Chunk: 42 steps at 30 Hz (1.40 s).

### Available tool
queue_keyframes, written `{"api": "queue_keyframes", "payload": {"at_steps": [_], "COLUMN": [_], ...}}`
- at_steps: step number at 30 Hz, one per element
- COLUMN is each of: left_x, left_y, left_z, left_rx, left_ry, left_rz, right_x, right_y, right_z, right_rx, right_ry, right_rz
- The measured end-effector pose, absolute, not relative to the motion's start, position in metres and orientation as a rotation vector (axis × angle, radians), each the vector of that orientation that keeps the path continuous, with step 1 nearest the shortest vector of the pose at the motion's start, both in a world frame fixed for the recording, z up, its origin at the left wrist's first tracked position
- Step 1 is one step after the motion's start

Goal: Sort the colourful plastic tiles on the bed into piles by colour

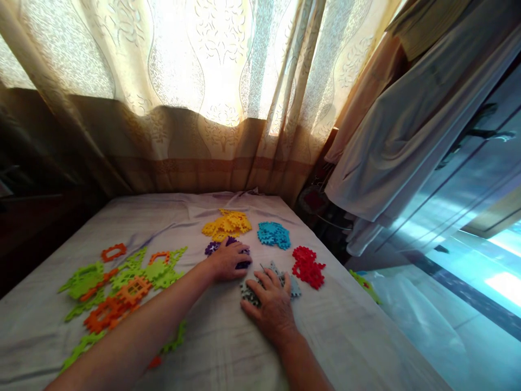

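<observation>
My left hand [228,260] rests over a small pile of purple pieces [244,264], its fingers slightly apart. Beside it, my right hand [272,301] lies with spread fingers on a pile of grey toothed pieces [293,286]. Just beyond my left hand is a heap of yellow pieces [228,224]. Blue pieces [273,234] sit to the right of the yellow ones, and red pieces [308,267] lie right of the grey pile. Neither hand visibly lifts a piece.
Mixed green pieces [86,279] and orange pieces [133,290] spread over the left of the sheet-covered surface [325,336], partly behind my left forearm. A curtain [195,136] hangs behind. Clothes [391,136] hang at the right, above a green piece [364,285] past the edge.
</observation>
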State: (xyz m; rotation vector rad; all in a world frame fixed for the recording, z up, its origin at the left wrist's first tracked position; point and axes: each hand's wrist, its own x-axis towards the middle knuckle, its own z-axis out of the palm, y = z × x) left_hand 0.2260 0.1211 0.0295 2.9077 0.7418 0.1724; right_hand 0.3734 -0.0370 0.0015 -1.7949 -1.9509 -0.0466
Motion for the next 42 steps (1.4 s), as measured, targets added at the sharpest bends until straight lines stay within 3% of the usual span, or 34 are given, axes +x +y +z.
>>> {"api": "queue_keyframes", "payload": {"at_steps": [25,42], "left_x": [0.207,0.188], "left_y": [0.116,0.199], "left_z": [0.033,0.053], "left_rx": [2.817,2.817], "left_ry": [0.890,1.300], "left_rz": [0.257,0.014], "right_x": [0.396,0.394], "right_y": [0.020,0.021], "right_z": [0.004,-0.001], "right_rx": [-1.769,-1.759], "right_ry": [-1.983,-1.953], "right_rz": [-0.087,-0.115]}}
